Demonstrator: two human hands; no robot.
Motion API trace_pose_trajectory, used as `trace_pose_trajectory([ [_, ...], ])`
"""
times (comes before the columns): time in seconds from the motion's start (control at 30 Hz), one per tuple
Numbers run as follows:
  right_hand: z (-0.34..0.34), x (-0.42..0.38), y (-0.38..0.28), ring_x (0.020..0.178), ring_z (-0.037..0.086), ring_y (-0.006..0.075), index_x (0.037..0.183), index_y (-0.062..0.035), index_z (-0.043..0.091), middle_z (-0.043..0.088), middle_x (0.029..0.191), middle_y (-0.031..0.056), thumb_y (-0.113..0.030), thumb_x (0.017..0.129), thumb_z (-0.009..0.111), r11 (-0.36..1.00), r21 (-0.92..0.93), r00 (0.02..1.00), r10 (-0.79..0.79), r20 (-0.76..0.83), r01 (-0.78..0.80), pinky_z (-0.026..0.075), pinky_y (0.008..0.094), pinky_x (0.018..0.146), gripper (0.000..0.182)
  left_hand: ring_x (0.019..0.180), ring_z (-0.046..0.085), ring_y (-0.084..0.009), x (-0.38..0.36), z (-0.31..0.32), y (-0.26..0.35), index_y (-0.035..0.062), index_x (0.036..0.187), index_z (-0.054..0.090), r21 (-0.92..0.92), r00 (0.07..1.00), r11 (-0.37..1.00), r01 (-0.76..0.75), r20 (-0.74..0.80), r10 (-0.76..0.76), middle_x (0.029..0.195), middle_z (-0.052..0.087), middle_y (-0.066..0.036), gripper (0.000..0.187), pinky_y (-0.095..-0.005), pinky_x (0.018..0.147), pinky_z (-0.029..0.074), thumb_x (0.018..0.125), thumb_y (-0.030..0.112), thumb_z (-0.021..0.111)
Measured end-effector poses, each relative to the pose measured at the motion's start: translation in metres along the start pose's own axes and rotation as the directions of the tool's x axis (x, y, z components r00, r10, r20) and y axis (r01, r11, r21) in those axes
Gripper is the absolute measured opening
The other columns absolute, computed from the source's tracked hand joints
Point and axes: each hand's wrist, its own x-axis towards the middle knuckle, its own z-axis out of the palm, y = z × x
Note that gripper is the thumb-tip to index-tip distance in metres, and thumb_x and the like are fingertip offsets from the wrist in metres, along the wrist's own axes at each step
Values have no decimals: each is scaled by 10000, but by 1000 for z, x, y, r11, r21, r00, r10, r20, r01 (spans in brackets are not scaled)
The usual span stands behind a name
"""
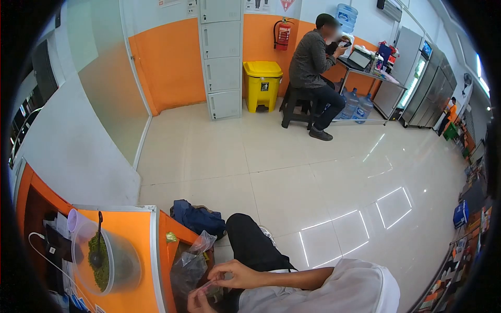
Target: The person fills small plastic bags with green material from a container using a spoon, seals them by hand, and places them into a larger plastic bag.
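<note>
My right hand (233,274) reaches in from the right at the bottom of the head view, with thumb and fingers pinched together. Below it is my left hand (200,302), partly cut off by the lower edge and also pinching. Between the fingertips of both hands stretches a small clear plastic piece (207,286), perhaps a packet; its kind is hard to make out. A crumpled clear plastic bag (189,270) hangs close by on the left. Further left, a clear tub (125,263) holds green, crumbly stuff (100,268) with a black spoon (95,255) in it.
The tub stands on an orange counter (133,221) beside a lilac cup (78,221). A dark blue bag (198,216) lies on the tiled floor near my knee. Further off are a yellow bin (262,88), grey lockers (223,73) and a seated person (313,62) at a table.
</note>
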Motion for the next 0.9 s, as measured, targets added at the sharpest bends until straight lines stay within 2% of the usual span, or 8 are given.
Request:
trace_pose_trajectory([
  [0.17, 3, -3, 5, 820, 641, 128, 1121, 16, 682, 714, 946, 58, -74, 948, 727, 995, 83, 999, 47, 16, -48, 529, 298, 775, 201, 934, 673, -208, -2, -1, -2, -51, 1065, 725, -2, 1000, 1000, -6, 16, 6, 1015, 737, -115, 230, -348, 893, 530, 1032, 166, 653],
  [0.57, 5, 0, 1, 838, 610, 111, 1080, -5, 639, 657, 926, 20, -51, 922, 703, 994, 88, 995, 63, 75, -70, 511, 301, 776, 176, 943, 672, -200, 1, -4, -4, -39, 1071, 711, 2, 998, 999, -45, 52, 44, 1020, 736, -106, 217, -347, 892, 531, 1041, 164, 642],
  [0.9, 8, 2, 4, 864, 574, 133, 1107, -8, 568, 607, 945, 37, -24, 913, 664, 982, 162, 991, 76, 113, -94, 495, 308, 805, 217, 943, 669, -197, 1, -6, -7, -50, 1073, 700, 5, 998, 999, -35, 55, 35, 1025, 730, -112, 223, -343, 893, 532, 1040, 164, 646],
])
